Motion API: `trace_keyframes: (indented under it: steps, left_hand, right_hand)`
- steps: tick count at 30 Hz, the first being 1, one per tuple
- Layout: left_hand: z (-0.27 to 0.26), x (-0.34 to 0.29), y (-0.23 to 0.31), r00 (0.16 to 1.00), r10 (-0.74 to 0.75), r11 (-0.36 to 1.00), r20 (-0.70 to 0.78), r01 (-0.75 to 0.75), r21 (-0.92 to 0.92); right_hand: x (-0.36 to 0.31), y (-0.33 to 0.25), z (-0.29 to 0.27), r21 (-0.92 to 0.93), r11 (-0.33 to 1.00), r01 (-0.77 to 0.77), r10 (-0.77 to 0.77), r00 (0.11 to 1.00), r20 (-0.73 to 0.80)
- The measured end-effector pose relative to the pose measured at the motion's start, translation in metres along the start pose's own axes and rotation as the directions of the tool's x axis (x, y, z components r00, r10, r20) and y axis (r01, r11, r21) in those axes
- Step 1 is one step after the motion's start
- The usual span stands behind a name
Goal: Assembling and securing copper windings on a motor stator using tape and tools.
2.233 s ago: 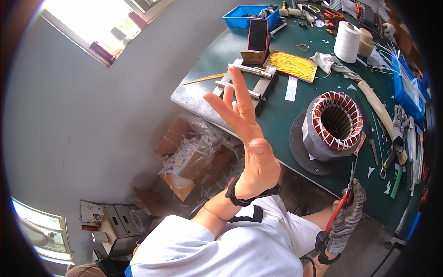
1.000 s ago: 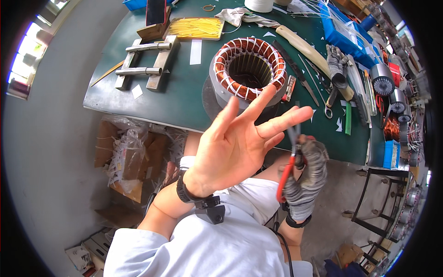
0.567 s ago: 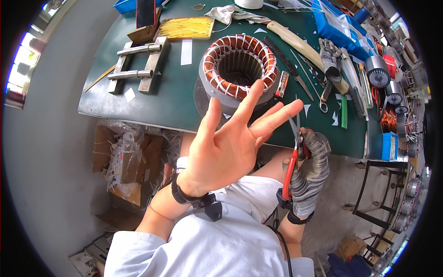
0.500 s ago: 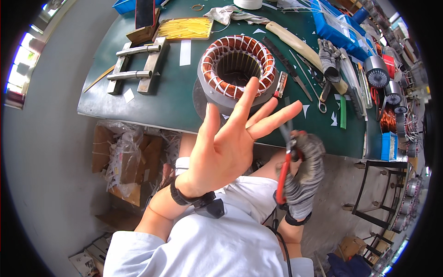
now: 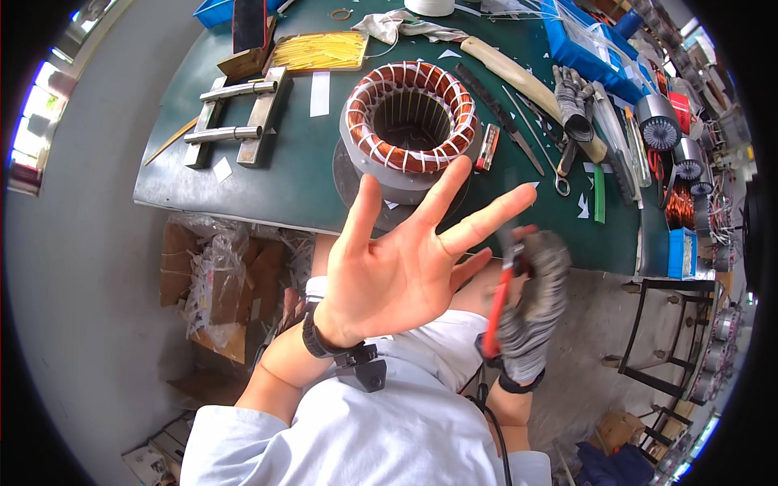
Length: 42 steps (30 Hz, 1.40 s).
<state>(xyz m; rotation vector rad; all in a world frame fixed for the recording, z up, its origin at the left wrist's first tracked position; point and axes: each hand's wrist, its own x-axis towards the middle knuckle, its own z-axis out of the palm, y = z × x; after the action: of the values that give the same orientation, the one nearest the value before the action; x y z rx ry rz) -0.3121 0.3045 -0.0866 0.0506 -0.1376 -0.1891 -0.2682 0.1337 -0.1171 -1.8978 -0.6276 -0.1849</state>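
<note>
My left hand (image 5: 397, 275) is bare and held palm up with its fingers spread, holding nothing. It is in front of a motor stator (image 5: 409, 166), a grey ring with copper windings tied by white cord, which stands on a dark round base on the green table. My right hand (image 5: 539, 304), in a grey striped glove, is closed around a red-handled tool (image 5: 498, 312) to the right of my left hand. Motion blurs the tool's upper end, so I cannot tell pliers from scissors. A small red lighter-like piece (image 5: 488, 147) lies right of the stator.
Left on the table (image 5: 284, 178) are a metal frame with two bars (image 5: 235, 121) and a tray of yellow strips (image 5: 320, 50). To the right lie a long file-like blade (image 5: 502, 113), a pale wooden handle (image 5: 515, 73), a glove (image 5: 574, 105) and a blue bin (image 5: 600, 57).
My left hand has turned and drawn back slightly from the stator, its fingers still spread. My right hand keeps its grip on the red-handled tool, shifting slightly. The view has moved a little.
</note>
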Motion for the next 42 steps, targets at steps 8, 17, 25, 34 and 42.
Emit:
trace_keyframes:
  steps: [8,17,25,34,42]
  left_hand:
    - [-0.003,0.003,0.003,0.998,-0.017,0.997,0.066,0.022,-0.069]
    - [-0.017,0.003,-0.006,0.963,0.145,0.590,0.228,-0.269,0.761]
    - [-0.011,0.003,-0.007,0.975,0.133,0.403,0.177,-0.216,0.889]
    - [-0.017,0.005,-0.008,0.977,0.095,0.489,0.191,-0.213,0.846]
    - [-0.009,-0.007,0.000,0.998,0.005,0.832,-0.064,0.031,0.555]
  right_hand:
    - [-0.004,0.005,-0.002,0.053,0.999,0.010,-0.009,1.000,-0.013]
    - [0.004,-0.001,-0.002,0.020,0.999,0.044,-0.047,0.989,0.139]
    - [0.007,0.008,-0.002,0.069,0.997,0.032,-0.033,0.999,0.014]
    - [0.000,0.012,0.005,0.166,0.986,-0.013,0.012,1.000,0.010]
    - [0.005,0.021,-0.008,0.271,0.954,-0.127,0.153,0.985,-0.074]
